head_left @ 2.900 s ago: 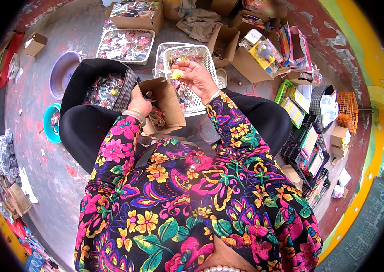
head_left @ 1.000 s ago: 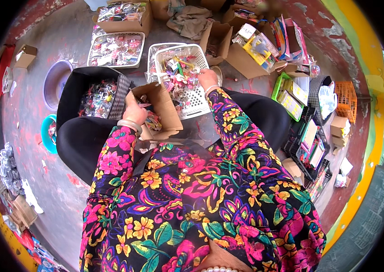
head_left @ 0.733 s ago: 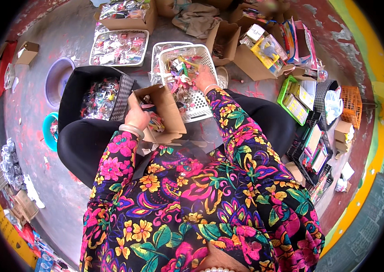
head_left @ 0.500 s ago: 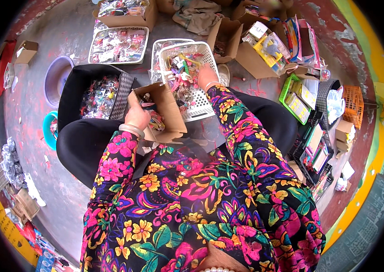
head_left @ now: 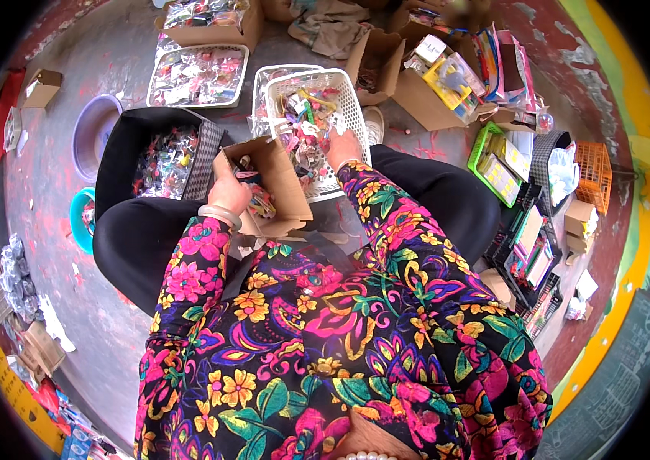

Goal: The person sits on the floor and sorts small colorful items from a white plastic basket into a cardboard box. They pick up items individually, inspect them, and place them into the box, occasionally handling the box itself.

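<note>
My left hand, with a pale bangle at its wrist, grips the left wall of a small open cardboard box. Colourful small items lie inside that box, which leans over the near left part of a white plastic basket. Small mixed trinkets in pink, green, yellow and white fill much of the basket. Over the basket's right side, my right hand reaches down at the edge of the trinkets. Its fingertips are too hidden to show whether they hold anything.
Left of the box stands a black fabric bin of bagged trinkets. Beyond it are a purple basin and a white tray of packets. Cardboard boxes line the far side; a green basket is at the right.
My right hand has drawn nearer to me, from the basket's far right side to its nearer right side. My left hand stays on the cardboard box.
</note>
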`<control>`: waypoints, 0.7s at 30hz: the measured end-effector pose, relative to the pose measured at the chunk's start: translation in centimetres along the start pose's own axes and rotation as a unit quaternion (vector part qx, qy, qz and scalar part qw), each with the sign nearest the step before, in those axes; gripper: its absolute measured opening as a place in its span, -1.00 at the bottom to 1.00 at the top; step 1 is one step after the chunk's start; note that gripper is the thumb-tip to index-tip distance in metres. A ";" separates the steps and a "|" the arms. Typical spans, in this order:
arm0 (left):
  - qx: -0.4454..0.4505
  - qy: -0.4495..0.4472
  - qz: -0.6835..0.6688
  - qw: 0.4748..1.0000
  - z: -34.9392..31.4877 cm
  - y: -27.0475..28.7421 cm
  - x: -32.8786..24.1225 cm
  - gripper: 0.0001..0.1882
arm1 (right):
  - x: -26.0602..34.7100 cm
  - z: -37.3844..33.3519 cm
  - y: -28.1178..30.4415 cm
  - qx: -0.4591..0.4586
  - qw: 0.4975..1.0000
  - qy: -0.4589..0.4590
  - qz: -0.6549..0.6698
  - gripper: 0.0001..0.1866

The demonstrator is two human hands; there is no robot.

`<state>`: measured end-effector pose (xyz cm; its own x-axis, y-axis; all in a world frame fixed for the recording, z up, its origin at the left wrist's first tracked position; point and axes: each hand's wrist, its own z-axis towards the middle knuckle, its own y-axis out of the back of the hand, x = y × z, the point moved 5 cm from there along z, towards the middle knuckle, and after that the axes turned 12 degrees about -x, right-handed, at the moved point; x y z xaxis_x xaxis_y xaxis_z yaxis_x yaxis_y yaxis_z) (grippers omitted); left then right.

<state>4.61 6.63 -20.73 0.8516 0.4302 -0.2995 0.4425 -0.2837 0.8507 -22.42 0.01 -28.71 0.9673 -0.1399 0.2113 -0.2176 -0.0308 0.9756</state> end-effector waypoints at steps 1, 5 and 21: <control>-0.002 -0.001 0.002 1.000 0.2 -0.3 0.3 -0.16 | 0.2 -0.3 -0.2 0.021 1.000 -0.002 0.004 -0.68; 0.005 0.027 -0.011 1.000 0.0 0.1 0.0 -0.42 | -0.2 -0.3 -1.0 0.037 0.999 -0.023 0.032 -0.77; -0.009 -0.032 -0.008 0.999 2.4 -1.5 0.7 -0.34 | 1.6 1.2 3.4 0.294 0.497 -0.231 0.783 -0.79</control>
<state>5.22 5.23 -23.23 0.8604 0.3796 -0.3400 0.4521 -0.2607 0.8530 -21.78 -1.46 -25.13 -0.5510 -0.6560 0.5157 -0.7891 0.2085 -0.5778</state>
